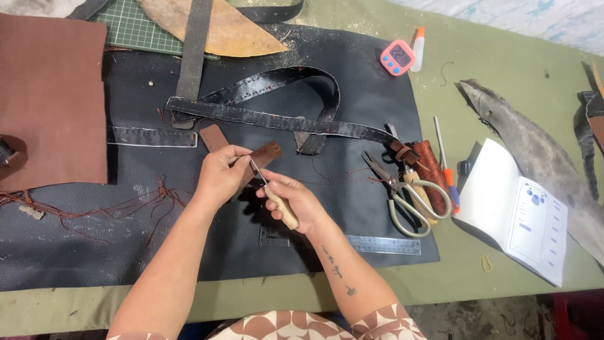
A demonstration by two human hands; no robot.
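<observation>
**Awl tip meets a small brown leather tab over the black sheet**

The left hand [220, 173] is closed around a small brown leather tab [263, 156], pinching its lower end so the piece juts up and to the right, its long axis slanting that way. The right hand [296, 201] is wrapped around the pale wooden handle of an awl [277, 203], whose thin metal shaft runs up and left to touch the tab just beside the left hand's fingers. The tab thus lies up-left of the right hand along the tool's own line, and the left hand is the nearer of the two, already holding it.

Both hands hover over a large black leather sheet [365, 107] spread on the green tabletop [503, 56]. On the sheet, just above the hands, lies a looped black strap [277, 119] with stitched edges. At the sheet's right edge rest scissors [406, 201], a spool of brown thread [431, 165] and a small screwdriver [447, 173]; near its lower edge lies a steel ruler [384, 244]. Off the sheet's right side sits an open booklet [522, 214]; above its top right corner, a pink timer [397, 57]. A brown leather panel [53, 101] overlaps the sheet's left end.
</observation>
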